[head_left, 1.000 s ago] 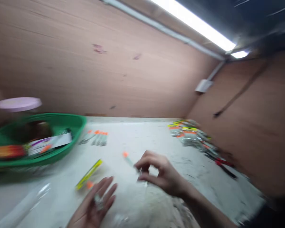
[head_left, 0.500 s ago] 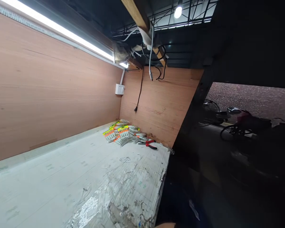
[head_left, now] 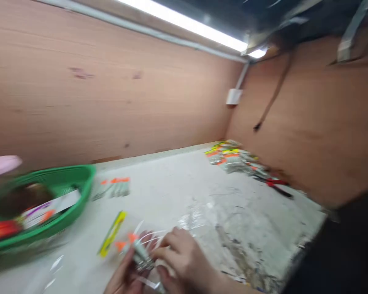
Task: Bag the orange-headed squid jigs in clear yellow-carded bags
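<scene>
At the lower middle, my left hand [head_left: 124, 275] is closed around pale fishing lures [head_left: 139, 251] with orange tails. Clear plastic lies about them, and a bag with a yellow header strip [head_left: 113, 233] extends to their left. My right hand [head_left: 184, 253] presses its bent fingers against the near end of the lures and the clear plastic. Motion blur hides exactly which part each finger grips. A few more orange-tailed lures [head_left: 119, 188] lie in a row on the white tabletop beyond my hands.
A green basket [head_left: 87, 188] holding printed packs and a dark round item stands at left, beside a pink object [head_left: 4, 165]. Bagged lures [head_left: 233, 161] are piled in the far corner, near red-and-black pliers [head_left: 276, 185]. Wooden walls [head_left: 125, 102] bound the table.
My view has swung left and down. Both hands, the bagged lures in them, the green basket and the row of lures have come into view; the corner pile now appears farther right.
</scene>
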The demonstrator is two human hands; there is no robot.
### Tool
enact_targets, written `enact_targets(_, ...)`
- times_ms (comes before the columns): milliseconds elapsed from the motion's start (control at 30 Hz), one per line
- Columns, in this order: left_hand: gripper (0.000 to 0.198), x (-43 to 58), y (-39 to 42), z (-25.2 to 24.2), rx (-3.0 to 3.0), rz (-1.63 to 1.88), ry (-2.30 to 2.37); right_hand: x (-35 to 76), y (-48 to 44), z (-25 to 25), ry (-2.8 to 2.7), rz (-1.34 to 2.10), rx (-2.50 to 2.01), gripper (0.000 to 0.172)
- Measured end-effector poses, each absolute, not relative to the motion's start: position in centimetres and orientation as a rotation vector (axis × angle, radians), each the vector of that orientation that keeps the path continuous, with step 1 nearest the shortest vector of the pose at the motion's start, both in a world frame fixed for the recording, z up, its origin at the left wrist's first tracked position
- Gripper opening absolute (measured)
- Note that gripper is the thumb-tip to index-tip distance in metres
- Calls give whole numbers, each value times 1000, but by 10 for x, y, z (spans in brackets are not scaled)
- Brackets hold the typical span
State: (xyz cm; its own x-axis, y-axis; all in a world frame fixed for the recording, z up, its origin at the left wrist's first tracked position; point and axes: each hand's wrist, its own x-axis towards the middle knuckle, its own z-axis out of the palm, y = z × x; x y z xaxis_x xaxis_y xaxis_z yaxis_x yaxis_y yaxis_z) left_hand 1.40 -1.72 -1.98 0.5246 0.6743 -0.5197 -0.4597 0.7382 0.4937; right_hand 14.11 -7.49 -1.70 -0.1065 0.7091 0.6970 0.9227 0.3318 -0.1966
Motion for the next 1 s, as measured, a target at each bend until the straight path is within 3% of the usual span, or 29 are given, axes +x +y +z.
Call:
enact_targets(133, 26, 8, -16, -11, 256, 836, 853, 144, -82, -2, -1864, -155, -1391, 19)
enact_targets(533, 21, 3, -24, -7, 283, 831, 751, 137, -83, 0, -1817, -253, -1410, 24)
enact_targets(800, 56, 1, -24, -5, 327, 796, 629, 140, -82, -7, -1830, -263, -1403, 28)
enact_targets(1000, 46, -1, -22, -5, 220, 787, 499, 135, -83, -8, -1833, -249, -1466, 28)
